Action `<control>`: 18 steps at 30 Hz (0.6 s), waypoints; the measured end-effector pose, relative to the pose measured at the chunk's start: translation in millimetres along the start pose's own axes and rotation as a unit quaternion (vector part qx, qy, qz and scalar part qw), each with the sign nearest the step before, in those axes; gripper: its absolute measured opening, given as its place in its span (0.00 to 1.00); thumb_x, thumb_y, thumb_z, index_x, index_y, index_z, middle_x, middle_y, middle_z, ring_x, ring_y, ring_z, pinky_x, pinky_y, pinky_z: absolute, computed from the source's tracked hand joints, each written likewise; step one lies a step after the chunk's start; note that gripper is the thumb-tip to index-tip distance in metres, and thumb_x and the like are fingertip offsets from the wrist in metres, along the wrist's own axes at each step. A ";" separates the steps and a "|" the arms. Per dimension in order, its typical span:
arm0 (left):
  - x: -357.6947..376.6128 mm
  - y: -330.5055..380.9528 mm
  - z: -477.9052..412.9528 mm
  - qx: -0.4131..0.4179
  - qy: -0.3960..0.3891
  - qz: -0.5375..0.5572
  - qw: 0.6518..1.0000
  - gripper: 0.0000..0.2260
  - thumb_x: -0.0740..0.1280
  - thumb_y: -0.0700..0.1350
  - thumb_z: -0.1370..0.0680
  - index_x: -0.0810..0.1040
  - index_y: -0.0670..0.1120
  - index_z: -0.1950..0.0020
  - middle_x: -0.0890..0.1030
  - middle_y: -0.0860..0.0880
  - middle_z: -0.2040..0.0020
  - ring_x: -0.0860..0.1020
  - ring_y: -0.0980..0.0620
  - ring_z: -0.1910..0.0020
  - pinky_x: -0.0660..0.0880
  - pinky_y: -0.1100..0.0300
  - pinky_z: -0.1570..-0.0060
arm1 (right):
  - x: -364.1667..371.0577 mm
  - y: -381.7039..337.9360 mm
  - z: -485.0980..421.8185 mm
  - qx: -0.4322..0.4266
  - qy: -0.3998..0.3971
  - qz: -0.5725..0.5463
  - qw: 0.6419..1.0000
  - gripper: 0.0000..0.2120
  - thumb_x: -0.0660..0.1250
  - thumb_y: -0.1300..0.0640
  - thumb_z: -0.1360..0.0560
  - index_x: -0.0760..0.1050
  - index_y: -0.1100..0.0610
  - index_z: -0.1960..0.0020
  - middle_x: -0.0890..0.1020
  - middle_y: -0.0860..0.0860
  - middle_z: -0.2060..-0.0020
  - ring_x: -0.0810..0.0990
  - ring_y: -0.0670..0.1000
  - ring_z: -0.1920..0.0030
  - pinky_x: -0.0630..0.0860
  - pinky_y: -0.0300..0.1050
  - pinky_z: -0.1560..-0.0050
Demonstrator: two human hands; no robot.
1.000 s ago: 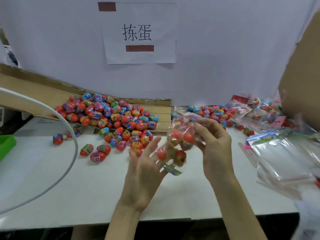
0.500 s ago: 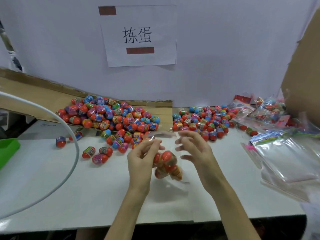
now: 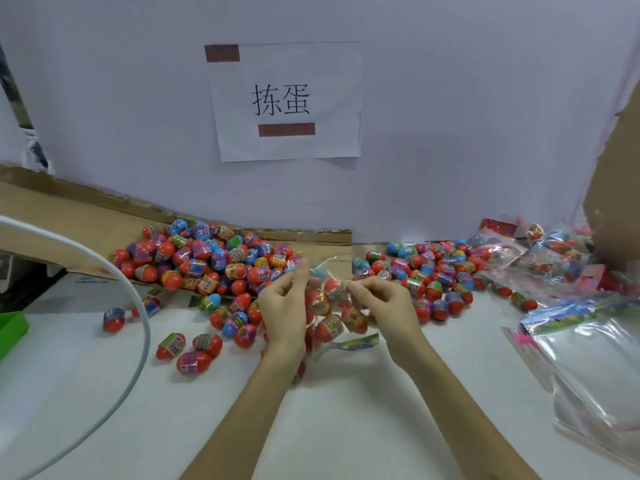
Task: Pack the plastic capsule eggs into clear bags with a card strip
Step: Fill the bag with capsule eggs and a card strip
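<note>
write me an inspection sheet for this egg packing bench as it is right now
surface: white table, crowded along the back.
job's things: clear bag holding several eggs, card strip at its bottom; left pile on a cardboard sheet; right pile on the table; empty bags stacked at right.
clutter: loose eggs near the left pile; filled bags at back right; green tray at the left edge.
grips: left hand and right hand each pinch the clear bag's top.
cables: white cable curving across the left side.
surroundings: paper sign on the wall; cardboard panel at right.
</note>
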State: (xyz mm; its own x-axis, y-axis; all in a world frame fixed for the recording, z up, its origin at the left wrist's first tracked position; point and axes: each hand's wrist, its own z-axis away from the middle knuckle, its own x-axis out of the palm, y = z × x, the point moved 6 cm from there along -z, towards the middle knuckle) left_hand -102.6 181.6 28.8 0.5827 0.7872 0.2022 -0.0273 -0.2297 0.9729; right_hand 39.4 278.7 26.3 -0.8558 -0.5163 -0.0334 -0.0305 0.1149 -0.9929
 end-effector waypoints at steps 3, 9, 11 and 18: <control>-5.3 -16.7 -1.0 -0.048 0.036 0.059 0.996 0.17 0.70 0.62 0.24 0.86 0.50 0.62 0.87 0.46 0.61 0.87 0.45 0.60 0.85 0.44 0.54 | 9.1 16.3 3.4 0.032 -0.060 -0.047 0.997 0.10 0.70 0.44 0.22 0.83 0.49 0.50 0.85 0.54 0.51 0.84 0.62 0.48 0.82 0.57 0.49; -16.8 -29.1 -6.4 -0.052 0.059 0.098 0.992 0.16 0.69 0.60 0.21 0.85 0.51 0.62 0.87 0.47 0.59 0.87 0.44 0.55 0.85 0.46 0.53 | 14.2 20.4 8.9 0.038 -0.160 0.008 0.986 0.13 0.73 0.41 0.27 0.85 0.51 0.54 0.86 0.52 0.57 0.87 0.53 0.53 0.83 0.46 0.60; -10.1 -28.0 -5.9 -0.082 -0.015 0.121 0.989 0.17 0.69 0.62 0.23 0.87 0.50 0.55 0.88 0.45 0.51 0.87 0.42 0.49 0.85 0.48 0.53 | 11.7 16.3 7.7 0.019 -0.133 -0.006 0.991 0.13 0.72 0.43 0.27 0.85 0.52 0.55 0.86 0.53 0.58 0.87 0.53 0.55 0.83 0.45 0.61; 4.2 -26.4 1.9 -0.108 -0.150 0.113 0.976 0.18 0.73 0.49 0.26 0.84 0.40 0.41 0.86 0.37 0.47 0.86 0.39 0.47 0.84 0.47 0.48 | 1.5 13.7 5.6 0.005 -0.085 -0.014 0.996 0.12 0.73 0.46 0.29 0.83 0.49 0.48 0.85 0.51 0.51 0.85 0.53 0.50 0.83 0.53 0.49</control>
State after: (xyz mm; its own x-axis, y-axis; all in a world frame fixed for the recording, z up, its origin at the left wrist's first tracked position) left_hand -97.8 189.9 3.7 0.7524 0.5197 0.4047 -0.3348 -0.2275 0.9144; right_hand 40.6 274.7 12.1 -0.7552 -0.6550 -0.0243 -0.0470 0.0912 -0.9947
